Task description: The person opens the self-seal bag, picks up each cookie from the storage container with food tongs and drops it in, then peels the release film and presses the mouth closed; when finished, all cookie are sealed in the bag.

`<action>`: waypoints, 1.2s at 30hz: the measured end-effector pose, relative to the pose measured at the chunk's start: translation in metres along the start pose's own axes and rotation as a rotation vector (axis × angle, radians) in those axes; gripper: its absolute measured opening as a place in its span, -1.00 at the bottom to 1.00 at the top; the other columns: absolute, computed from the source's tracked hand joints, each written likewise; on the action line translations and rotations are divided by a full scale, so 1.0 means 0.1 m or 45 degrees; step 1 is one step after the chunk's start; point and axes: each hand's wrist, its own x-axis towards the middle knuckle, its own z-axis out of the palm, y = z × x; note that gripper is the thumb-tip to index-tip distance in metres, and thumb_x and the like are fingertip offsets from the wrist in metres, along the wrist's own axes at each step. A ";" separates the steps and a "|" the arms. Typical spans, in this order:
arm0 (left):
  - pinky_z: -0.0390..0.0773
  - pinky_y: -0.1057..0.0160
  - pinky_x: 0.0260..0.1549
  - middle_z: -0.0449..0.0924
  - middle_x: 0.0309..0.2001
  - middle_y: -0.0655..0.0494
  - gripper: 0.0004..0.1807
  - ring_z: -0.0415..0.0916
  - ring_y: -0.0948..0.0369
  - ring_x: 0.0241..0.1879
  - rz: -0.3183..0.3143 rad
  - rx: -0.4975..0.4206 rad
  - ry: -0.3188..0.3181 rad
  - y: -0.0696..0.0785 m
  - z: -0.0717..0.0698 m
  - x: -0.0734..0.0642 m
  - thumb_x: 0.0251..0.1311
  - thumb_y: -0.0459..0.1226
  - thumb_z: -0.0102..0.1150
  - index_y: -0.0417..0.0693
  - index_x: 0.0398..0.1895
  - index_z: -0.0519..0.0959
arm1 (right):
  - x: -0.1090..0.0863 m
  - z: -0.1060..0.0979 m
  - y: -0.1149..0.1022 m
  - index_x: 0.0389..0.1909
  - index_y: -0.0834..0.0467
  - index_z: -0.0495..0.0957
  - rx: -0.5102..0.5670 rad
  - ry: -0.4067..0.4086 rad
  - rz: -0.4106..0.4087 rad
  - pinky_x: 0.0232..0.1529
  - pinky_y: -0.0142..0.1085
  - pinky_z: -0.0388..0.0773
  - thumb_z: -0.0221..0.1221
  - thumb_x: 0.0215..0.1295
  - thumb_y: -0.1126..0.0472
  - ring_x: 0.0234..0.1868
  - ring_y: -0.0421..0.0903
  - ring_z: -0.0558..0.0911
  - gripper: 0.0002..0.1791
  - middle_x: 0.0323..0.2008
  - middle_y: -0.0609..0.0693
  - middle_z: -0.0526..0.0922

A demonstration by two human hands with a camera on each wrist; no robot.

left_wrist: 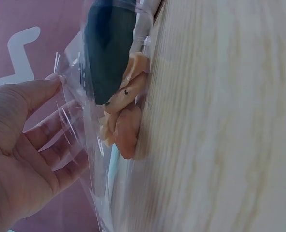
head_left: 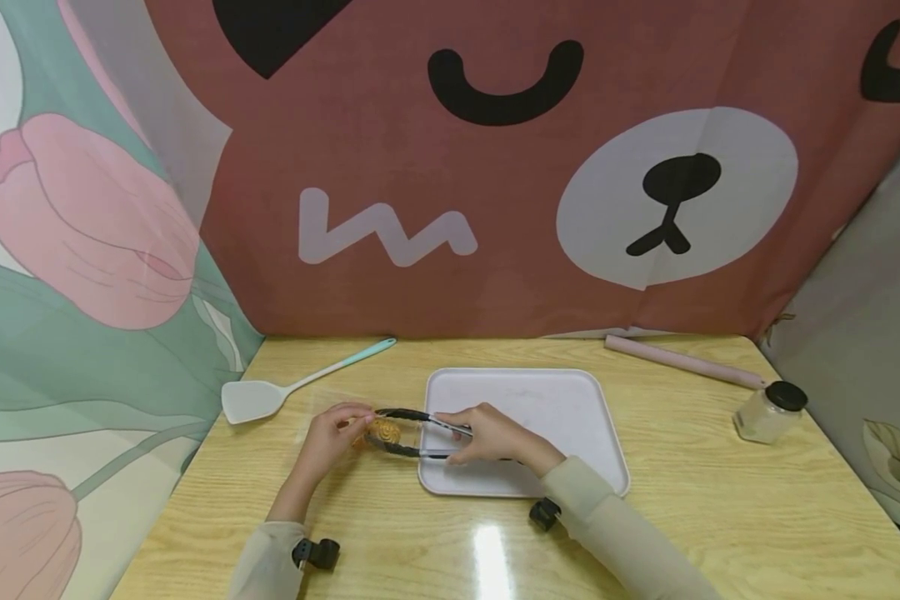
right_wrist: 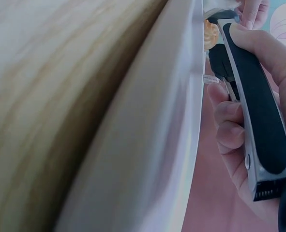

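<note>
My left hand (head_left: pixel 327 443) pinches the edge of a clear plastic bag (left_wrist: pixel 97 193) between thumb and fingers. Inside the bag lies a golden-brown twisted pastry (left_wrist: pixel 126 128), low against the wooden table. Metal tongs (right_wrist: pixel 260 108) with black grips and dark tips are held in my right hand (head_left: pixel 495 435), thumb on one arm and fingers round the other. In the head view the tongs' arms are spread, their dark tips reaching to either side of the pastry at the bag's mouth. Whether the tips touch the pastry is unclear.
A white rectangular tray (head_left: pixel 525 385) lies under my right hand. A white spatula with a turquoise handle (head_left: pixel 255 402) is at the left. A pink rolling pin (head_left: pixel 682 362) and a black-lidded glass jar (head_left: pixel 761 418) stand at the right. A printed curtain (head_left: pixel 495 275) hangs behind the table.
</note>
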 end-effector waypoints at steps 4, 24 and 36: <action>0.51 -0.12 -0.07 0.66 -0.14 -0.01 -0.90 0.55 0.00 -0.05 0.010 0.028 0.010 -0.01 0.01 0.00 0.12 -0.33 0.29 -0.10 -0.30 0.71 | -0.02 -0.01 0.01 0.31 0.06 0.35 -0.028 -0.002 0.017 -0.64 -0.48 0.26 0.44 -0.04 -0.01 -0.76 -0.34 0.16 -0.16 -0.39 -0.12 0.66; 0.51 -0.15 -0.07 0.66 -0.17 -0.07 -0.91 0.55 -0.04 -0.06 0.053 0.005 0.002 -0.02 0.05 0.02 0.11 -0.40 0.29 -0.23 -0.32 0.69 | -0.48 -0.29 0.07 0.29 0.12 0.38 -0.022 0.039 0.034 -0.62 -0.45 0.36 0.44 -0.04 -0.02 -0.72 -0.37 0.28 -0.17 -0.32 -0.04 0.68; 0.54 -0.07 -0.04 0.64 -0.15 -0.11 -0.91 0.55 -0.03 -0.05 0.014 0.010 -0.036 0.00 0.11 0.02 0.08 -0.38 0.32 -0.21 -0.33 0.70 | -1.04 -0.43 0.25 0.33 0.13 0.32 -0.015 0.171 0.120 -0.58 -0.45 0.28 0.40 0.00 -0.09 -0.69 -0.37 0.12 -0.12 -0.35 -0.11 0.60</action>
